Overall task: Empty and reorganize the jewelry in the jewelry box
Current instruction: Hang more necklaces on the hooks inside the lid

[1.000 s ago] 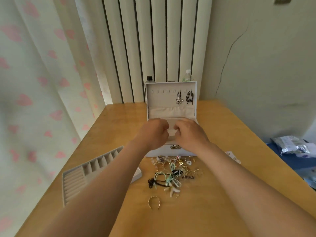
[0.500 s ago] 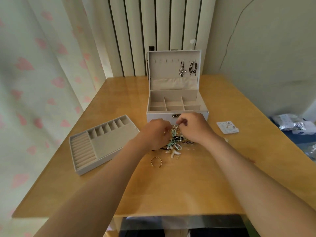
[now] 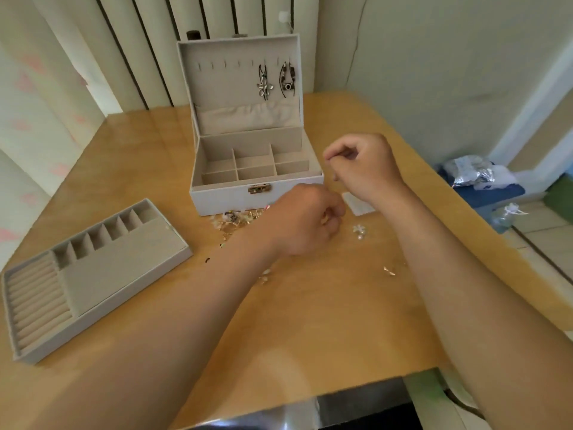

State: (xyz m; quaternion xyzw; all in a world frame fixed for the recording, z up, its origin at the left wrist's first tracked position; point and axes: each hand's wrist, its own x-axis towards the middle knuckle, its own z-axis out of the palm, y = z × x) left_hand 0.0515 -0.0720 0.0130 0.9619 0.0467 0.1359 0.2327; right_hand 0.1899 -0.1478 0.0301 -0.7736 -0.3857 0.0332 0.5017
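- Emptied: jewelry box (image 3: 223, 197), far centre, compartments bare (two necklaces (image 3: 265, 83) hung in lid); tray (image 3: 124, 283) out, near left.
- Unsorted: jewelry pile (image 3: 235, 220) just before box.
- Curled: left hand (image 3: 307, 218), right hand (image 3: 362, 166); held thing indiscernible.

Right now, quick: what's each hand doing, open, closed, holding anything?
Left hand: closed, pinching a small gold piece.
Right hand: fingers curled; whether it holds anything cannot be told.

Worn on the head, wide-angle, facing forward and steeply down over the wooden table (image 3: 310, 321) from its near edge; open jewelry box (image 3: 223, 197) at mid-depth, wall (image 3: 434, 57) beyond; single view, nothing shared
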